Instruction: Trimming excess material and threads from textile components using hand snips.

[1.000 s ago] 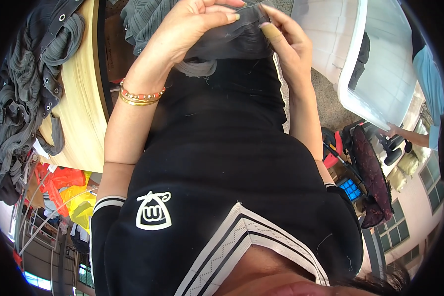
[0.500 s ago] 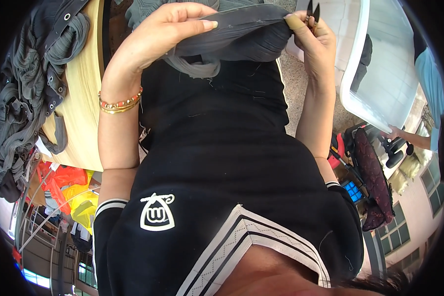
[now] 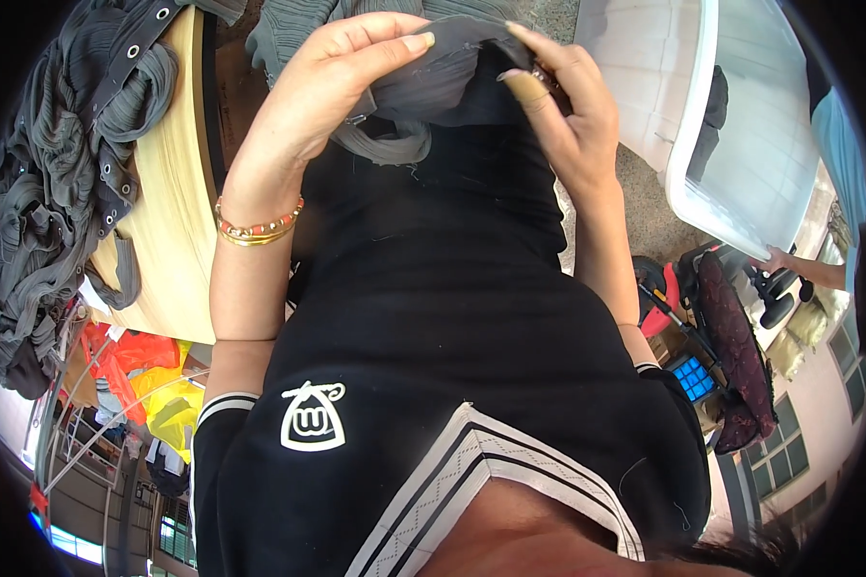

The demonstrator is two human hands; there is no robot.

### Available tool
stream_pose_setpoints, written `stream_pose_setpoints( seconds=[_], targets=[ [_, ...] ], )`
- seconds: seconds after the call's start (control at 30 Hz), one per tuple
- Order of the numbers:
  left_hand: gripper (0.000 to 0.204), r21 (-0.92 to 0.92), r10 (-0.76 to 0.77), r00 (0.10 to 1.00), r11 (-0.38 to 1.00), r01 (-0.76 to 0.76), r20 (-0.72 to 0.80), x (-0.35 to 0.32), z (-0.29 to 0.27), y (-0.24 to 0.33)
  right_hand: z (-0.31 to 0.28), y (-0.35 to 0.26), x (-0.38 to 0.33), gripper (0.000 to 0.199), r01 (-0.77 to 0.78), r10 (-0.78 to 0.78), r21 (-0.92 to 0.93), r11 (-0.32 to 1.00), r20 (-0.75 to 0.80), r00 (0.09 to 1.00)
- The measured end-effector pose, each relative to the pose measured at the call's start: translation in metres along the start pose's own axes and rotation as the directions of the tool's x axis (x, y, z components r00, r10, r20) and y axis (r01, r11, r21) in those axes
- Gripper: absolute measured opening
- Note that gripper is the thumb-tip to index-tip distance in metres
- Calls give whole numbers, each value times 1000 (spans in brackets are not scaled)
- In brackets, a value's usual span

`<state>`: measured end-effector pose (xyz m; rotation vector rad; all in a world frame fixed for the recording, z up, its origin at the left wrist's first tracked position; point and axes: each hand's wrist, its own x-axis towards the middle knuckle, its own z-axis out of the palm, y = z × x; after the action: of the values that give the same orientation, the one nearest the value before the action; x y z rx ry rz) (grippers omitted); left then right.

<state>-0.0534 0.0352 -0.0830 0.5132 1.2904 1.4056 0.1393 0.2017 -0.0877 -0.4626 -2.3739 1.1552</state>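
Observation:
A dark grey ribbed knit garment is held up at the top, in front of my waist. My left hand pinches its edge between thumb and fingers. At the cloth's right end is my right hand, its thumb, covered by a tan wrap, apart from the index fingertip. Deep in that hand, a small piece of the thread snips shows between thumb and fingers; their blades are hidden. More grey ribbed cloth lies beyond my left hand.
Grey knit garments with eyelets heap on a pale wooden table at left. On the right stands a translucent plastic bin, with another person's hand at its rim. Red and yellow bags lie lower left.
My right hand has moved left toward my left hand, and its thumb has parted from the cloth edge. The stretched cloth has slackened and bunched. The snips' blades are out of sight.

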Motion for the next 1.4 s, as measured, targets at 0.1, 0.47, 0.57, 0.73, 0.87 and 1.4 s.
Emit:
stream_pose_setpoints(
  seconds=[0.1, 0.47, 0.57, 0.73, 0.87, 1.4],
  targets=[
    [29, 4, 20, 999, 1000, -20, -27, -2, 4, -2, 5, -9, -3, 43, -3, 2, -36, 999, -13, 1000],
    [30, -51, 23, 998, 998, -26, -64, 0, 7, -3, 10, -10, -5, 46, 25, -31, -123, 992, -52, 998],
    [30, -71, 33, 998, 997, -37, -59, 0, 6, -4, 11, -13, -4, 44, -13, 8, -79, 997, -63, 998],
    [30, -70, 32, 997, 997, -37, -72, -1, 11, -3, 12, -13, -5, 43, -39, 40, 24, 999, -58, 998],
    [30, -104, 47, 996, 993, -54, -70, 1, 18, 1, 11, -14, -5, 43, -54, 57, 45, 998, -57, 997],
    [35, -141, 40, 994, 989, -54, -101, 2, 33, -1, 12, -15, -3, 42, -96, 99, 32, 995, -107, 989]
  ],
)
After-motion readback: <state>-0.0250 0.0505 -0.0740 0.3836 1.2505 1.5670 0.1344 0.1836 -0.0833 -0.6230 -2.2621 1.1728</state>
